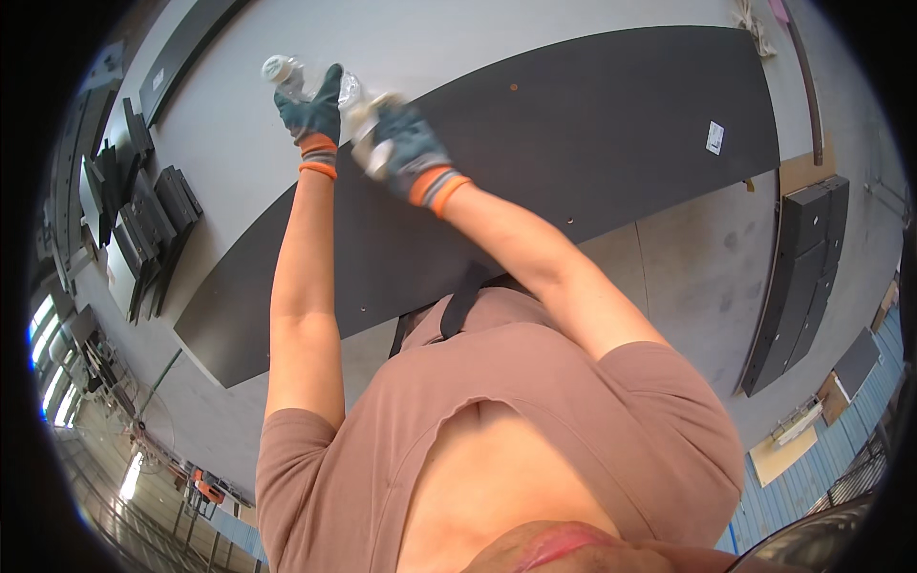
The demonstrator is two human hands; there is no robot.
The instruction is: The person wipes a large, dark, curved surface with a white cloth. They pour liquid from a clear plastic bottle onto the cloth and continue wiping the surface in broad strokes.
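A teal work glove with an orange cuff covers my left hand, closed around a clear plastic bottle. Its white cap points to the left. My right hand, gloved the same way, grips a bunched whitish cloth; both are somewhat smeared by motion. The two hands are close together over the far edge of a large dark grey panel with one long curved side. A small white label sticks to the panel's right part, and a few small holes show in it.
Stacked dark panel pieces stand on the left. A long dark board lies at the far left. More dark panels are stacked on the right. An orange tool shows at the lower left.
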